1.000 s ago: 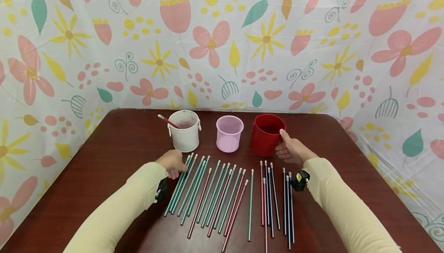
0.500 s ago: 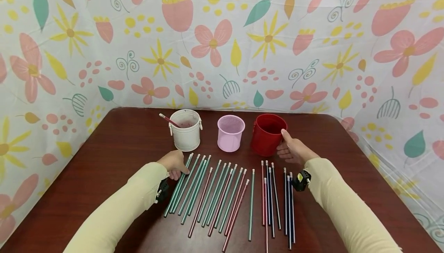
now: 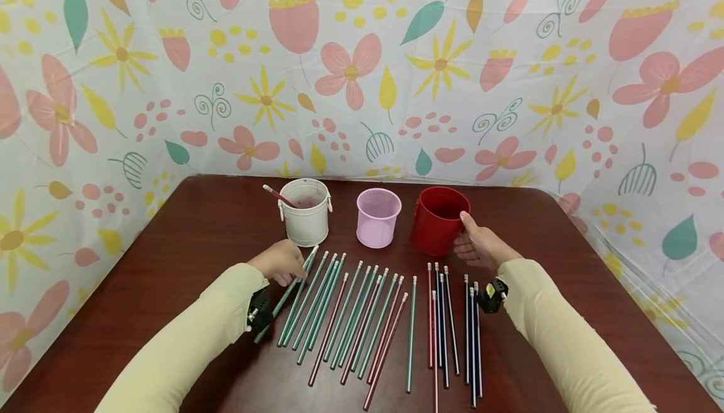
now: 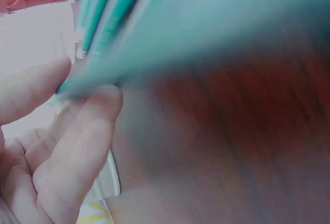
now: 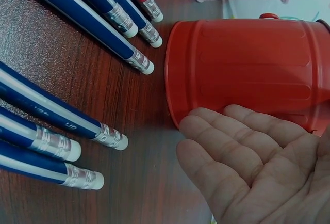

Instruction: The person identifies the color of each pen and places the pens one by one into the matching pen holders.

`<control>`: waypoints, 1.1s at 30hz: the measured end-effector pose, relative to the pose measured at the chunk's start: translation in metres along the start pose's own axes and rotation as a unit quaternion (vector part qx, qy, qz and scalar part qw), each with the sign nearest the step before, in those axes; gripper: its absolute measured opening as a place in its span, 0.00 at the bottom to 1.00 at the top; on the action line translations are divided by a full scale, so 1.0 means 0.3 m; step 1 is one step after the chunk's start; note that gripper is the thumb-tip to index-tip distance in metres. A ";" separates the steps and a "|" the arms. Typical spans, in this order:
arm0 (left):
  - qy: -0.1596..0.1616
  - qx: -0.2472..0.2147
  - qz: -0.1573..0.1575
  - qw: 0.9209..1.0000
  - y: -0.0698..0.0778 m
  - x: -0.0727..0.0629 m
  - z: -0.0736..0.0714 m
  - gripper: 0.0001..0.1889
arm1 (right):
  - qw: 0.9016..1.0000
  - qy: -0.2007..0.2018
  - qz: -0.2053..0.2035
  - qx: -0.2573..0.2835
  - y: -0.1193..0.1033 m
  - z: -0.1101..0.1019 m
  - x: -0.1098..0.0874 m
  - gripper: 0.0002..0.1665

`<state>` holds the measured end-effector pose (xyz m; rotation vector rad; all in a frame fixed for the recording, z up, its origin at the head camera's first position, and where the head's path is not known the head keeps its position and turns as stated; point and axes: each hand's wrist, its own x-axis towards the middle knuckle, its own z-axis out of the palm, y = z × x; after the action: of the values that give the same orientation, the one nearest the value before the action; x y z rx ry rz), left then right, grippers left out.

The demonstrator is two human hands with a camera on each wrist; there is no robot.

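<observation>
A green pencil point(image 3: 281, 303) is pinched between the thumb and fingers of my left hand point(image 3: 281, 261), its eraser end just in front of the white bucket point(image 3: 307, 227). Its shaft slants off to the left of the other green pencils point(image 3: 313, 312). In the left wrist view the same pencil point(image 4: 170, 43) is a close green blur running from the fingertips. My right hand point(image 3: 477, 243) is at the side of the red bucket point(image 3: 432, 234), thumb at its rim. The right wrist view shows the straight fingers point(image 5: 216, 177) alongside the bucket's wall, palm showing.
A lilac mesh cup point(image 3: 376, 231) stands between the two buckets. One red pencil point(image 3: 277, 195) leans in the white bucket. Several red and green pencils lie mid-table, and blue pencils point(image 3: 472, 344) lie at the right. A floral cloth point(image 3: 362, 86) hangs behind the table.
My left hand has taken hold of the leftmost green pencil and swung its near end leftward, away from the row. My right hand stays at the red bucket.
</observation>
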<state>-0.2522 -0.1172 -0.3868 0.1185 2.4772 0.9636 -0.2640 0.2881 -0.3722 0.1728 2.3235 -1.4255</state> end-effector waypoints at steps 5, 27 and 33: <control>-0.002 -0.085 0.002 0.996 0.011 -0.029 -0.025 0.14 | 1.000 -0.001 -0.004 -0.006 0.003 -0.002 0.000 0.57; 0.093 -0.278 0.172 0.940 0.079 -0.124 -0.103 0.18 | 1.000 0.013 -0.004 0.006 0.008 0.009 0.003 0.58; 0.170 -0.411 0.228 0.866 0.143 -0.138 -0.098 0.13 | 1.000 0.013 -0.007 0.003 0.010 0.006 0.002 0.58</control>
<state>-0.2332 -0.1133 -0.3232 0.2730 2.1162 2.3333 -0.2631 0.2878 -0.3756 0.1777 2.3458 -1.4461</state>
